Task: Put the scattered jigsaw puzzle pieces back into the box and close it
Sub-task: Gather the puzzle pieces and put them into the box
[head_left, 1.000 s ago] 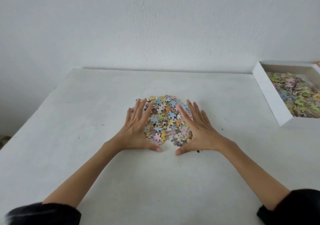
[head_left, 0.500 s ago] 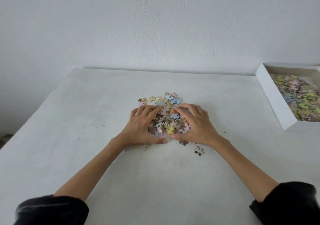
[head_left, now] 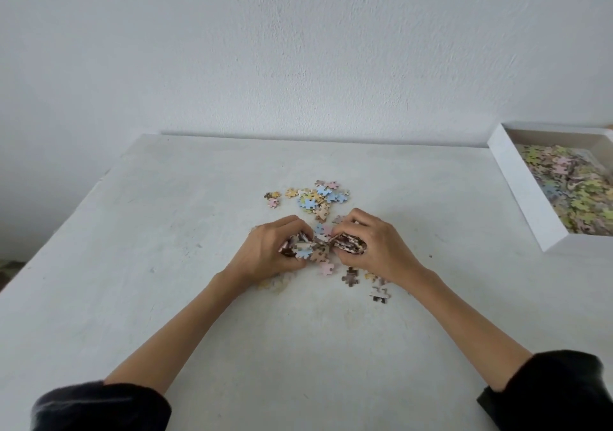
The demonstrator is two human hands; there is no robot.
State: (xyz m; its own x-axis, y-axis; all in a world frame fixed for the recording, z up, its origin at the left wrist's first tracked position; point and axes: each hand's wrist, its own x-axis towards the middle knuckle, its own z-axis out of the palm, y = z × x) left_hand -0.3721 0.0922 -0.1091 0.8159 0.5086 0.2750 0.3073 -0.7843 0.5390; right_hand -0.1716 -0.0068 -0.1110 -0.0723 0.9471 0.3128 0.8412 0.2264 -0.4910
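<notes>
Cardboard puzzle pieces (head_left: pixel 318 198): light, loose, likely to spill. Left hand (head_left: pixel 272 251) and right hand (head_left: pixel 371 248) each clutch a bunch mid-table; cup from below. Box (head_left: pixel 527 198) far right.

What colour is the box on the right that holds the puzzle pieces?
The box is white, shown best in the head view.

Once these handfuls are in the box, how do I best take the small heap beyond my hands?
Take the small heap at its left and right edges, a cupped palm coming in from each side, low along the table. Its pieces lie flat and loose in a thin spread, with no edge to pinch, so probably sweep them together first.
</notes>
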